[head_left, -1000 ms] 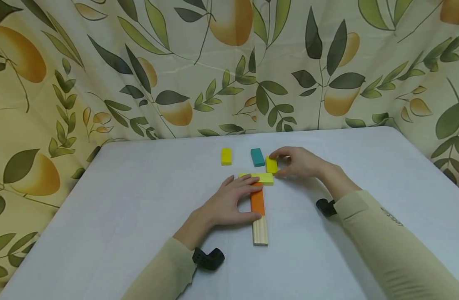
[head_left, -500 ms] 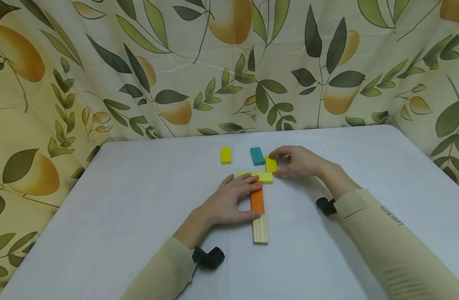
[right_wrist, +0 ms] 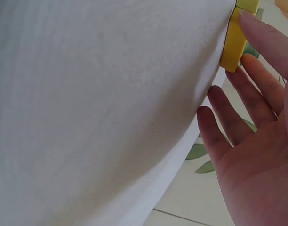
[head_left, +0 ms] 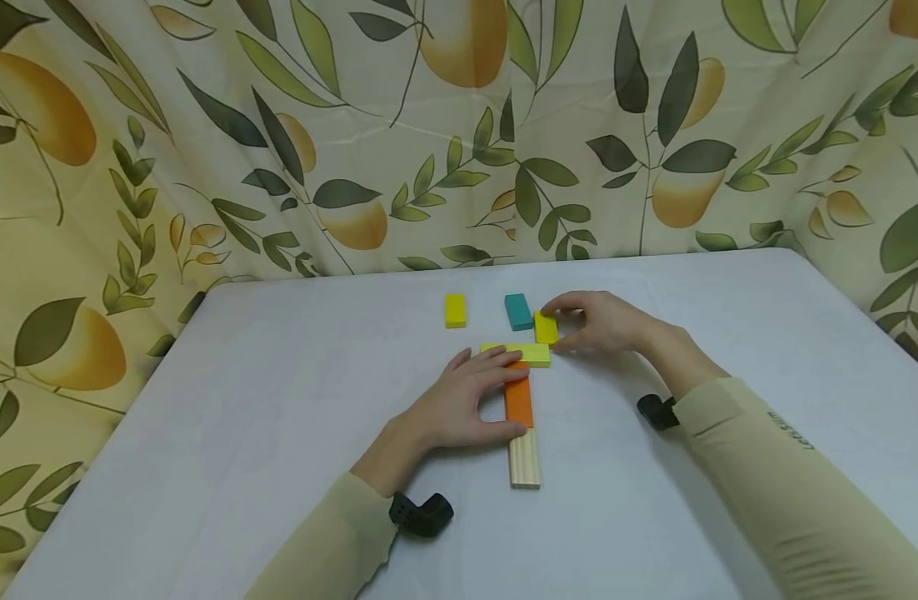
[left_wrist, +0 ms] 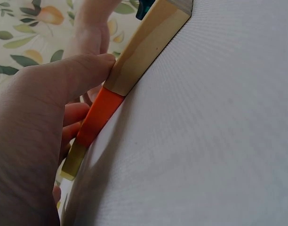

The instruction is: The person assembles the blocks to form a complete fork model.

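A plain wood block (head_left: 524, 462), an orange block (head_left: 519, 406) and a crosswise light-yellow block (head_left: 536, 356) lie in a T shape on the white cloth. My left hand (head_left: 462, 410) rests over them with fairly straight fingers on the orange and light-yellow blocks. Its thumb touches the plain wood block (left_wrist: 141, 54) near the joint with the orange one (left_wrist: 99, 115). My right hand (head_left: 609, 323) pinches a small yellow block (head_left: 546, 328) by its ends between thumb and index finger, just behind the crossbar's right end. In the right wrist view the thumb lies on this yellow block (right_wrist: 234, 40).
A teal block (head_left: 517, 312) lies beside the pinched yellow block, on its left. Farther left is another yellow block (head_left: 455, 311). A leaf-and-fruit patterned curtain (head_left: 429, 150) hangs behind the white-covered table (head_left: 279, 400). Each wrist carries a black camera (head_left: 425, 515).
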A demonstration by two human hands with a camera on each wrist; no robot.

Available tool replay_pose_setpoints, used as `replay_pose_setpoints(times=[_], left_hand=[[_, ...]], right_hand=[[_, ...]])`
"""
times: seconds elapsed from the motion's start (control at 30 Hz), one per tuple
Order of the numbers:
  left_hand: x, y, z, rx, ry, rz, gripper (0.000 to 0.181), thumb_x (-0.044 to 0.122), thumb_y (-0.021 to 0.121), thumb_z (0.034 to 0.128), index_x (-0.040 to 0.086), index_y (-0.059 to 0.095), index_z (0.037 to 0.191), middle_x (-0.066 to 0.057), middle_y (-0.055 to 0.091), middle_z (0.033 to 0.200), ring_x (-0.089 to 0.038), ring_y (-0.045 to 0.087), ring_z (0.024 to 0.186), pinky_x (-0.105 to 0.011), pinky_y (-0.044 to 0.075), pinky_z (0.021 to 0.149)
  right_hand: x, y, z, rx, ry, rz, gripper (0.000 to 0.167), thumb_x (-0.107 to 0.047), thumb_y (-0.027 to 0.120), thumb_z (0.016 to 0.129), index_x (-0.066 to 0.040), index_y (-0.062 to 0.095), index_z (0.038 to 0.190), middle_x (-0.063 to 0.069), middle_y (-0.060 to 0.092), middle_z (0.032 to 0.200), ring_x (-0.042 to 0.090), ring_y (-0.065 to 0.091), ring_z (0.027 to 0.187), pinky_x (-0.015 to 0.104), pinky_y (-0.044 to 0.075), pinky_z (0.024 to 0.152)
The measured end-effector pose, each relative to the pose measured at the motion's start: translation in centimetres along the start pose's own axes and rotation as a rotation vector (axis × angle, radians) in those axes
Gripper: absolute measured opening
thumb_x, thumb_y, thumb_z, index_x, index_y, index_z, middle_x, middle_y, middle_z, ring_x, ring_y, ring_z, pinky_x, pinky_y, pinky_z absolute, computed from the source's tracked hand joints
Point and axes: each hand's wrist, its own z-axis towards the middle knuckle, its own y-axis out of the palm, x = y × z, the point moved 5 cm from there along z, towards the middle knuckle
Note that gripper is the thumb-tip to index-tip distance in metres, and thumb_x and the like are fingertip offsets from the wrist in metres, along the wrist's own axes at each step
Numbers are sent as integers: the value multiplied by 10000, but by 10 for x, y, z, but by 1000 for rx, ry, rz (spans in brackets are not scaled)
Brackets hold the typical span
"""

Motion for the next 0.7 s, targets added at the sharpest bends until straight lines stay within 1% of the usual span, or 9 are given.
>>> replay_pose_setpoints(times=[0.47,0.63,0.7], left_hand=[[0,0,0,-6,-2,-5,678,552,654,888,235,540,1477,73,365,1597,-94,185,1502,-488,47,1215],[-1,1,0,-7,-1,-10,674,557,648,894,239,539,1478,83,357,1600,-86,176,1503,-494,48,1214],[-1,1,0,-8,-2,-16,672,557,645,897,241,536,1479,88,350,1602,-84,170,1504,-496,53,1214]], right_hand=[[0,0,-1,-11,-4,-5,548,-179,799,871,-73,606,1373,203,521,1442,398,449,1314,600,327,1112],[-2,-5,-2,-14,-19,2,552,-210,794,881,-90,598,1383,205,518,1444,407,452,1313,608,342,1099],[-3,-8,-3,-4,-22,9,543,-221,779,894,-89,594,1387,201,517,1447,417,450,1317,611,355,1088]])
